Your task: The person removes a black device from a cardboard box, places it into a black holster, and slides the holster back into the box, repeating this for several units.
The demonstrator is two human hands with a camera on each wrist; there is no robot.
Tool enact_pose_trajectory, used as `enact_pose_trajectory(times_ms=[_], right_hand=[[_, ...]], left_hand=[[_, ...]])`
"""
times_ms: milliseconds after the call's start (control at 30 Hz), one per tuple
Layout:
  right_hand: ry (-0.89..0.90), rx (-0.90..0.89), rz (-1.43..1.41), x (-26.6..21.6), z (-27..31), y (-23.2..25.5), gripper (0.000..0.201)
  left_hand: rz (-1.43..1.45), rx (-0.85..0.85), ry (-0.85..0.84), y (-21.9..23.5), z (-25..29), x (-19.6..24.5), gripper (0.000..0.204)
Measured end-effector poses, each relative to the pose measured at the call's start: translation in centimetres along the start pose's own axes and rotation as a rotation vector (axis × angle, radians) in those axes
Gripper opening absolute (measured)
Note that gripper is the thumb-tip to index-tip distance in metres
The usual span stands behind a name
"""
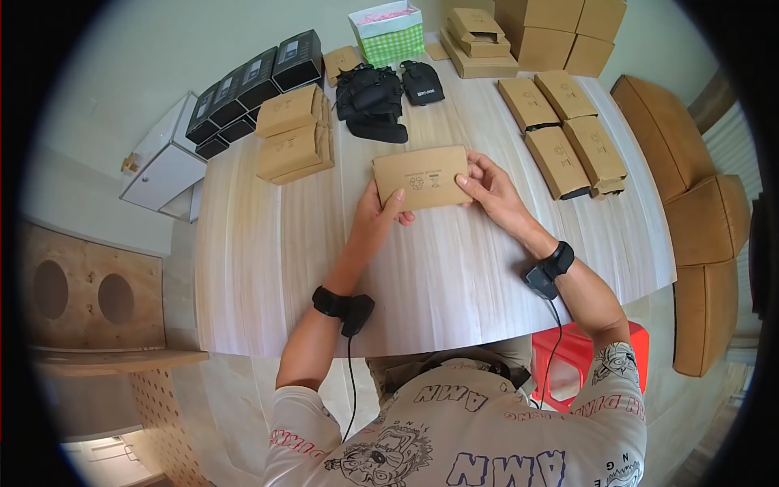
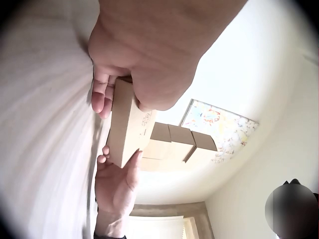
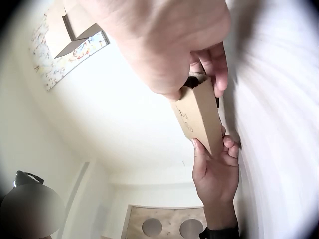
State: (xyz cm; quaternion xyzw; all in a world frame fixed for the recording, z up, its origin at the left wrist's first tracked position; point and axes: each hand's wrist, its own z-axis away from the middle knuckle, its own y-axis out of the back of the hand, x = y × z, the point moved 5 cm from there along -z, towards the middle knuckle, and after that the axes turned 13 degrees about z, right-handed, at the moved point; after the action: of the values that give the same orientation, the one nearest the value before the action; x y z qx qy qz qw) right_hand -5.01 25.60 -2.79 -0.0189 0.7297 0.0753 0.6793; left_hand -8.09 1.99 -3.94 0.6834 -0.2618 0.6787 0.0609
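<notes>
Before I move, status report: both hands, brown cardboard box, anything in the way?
Left hand and right hand gripping flat brown cardboard box, one each side. Box over pale wood-grain table. Black gear just beyond.

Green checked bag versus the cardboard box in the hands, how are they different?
The bag is green-and-white checked; the box is brown with dark printing. The bag stands at the far side of the table; the box is held by the left hand and the right hand.
</notes>
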Motion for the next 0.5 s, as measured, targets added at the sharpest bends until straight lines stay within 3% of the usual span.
enact_pose_trajectory(times_ms=[233, 333, 433, 500], right_hand=[[0.029, -0.061, 0.03, 0.1, -0.2, -0.3, 0.041], [-0.047, -0.091, -0.038, -0.3, 0.2, -0.5, 0.042], [-0.045, -0.083, 0.028, 0.1, 0.1, -0.6, 0.041], [-0.033, -0.069, 0.034, -0.1, 0.2, -0.6, 0.04]], left_hand=[[-0.006, 0.007, -0.007, 0.0, 0.1, 0.2, 0.033], [0.013, -0.014, 0.015, 0.0, 0.0, 0.1, 0.035], [-0.027, -0.005, 0.0, -0.8, 0.4, 0.5, 0.049], [-0.114, 0.048, -0.106, -1.4, 0.9, 1.3, 0.064]])
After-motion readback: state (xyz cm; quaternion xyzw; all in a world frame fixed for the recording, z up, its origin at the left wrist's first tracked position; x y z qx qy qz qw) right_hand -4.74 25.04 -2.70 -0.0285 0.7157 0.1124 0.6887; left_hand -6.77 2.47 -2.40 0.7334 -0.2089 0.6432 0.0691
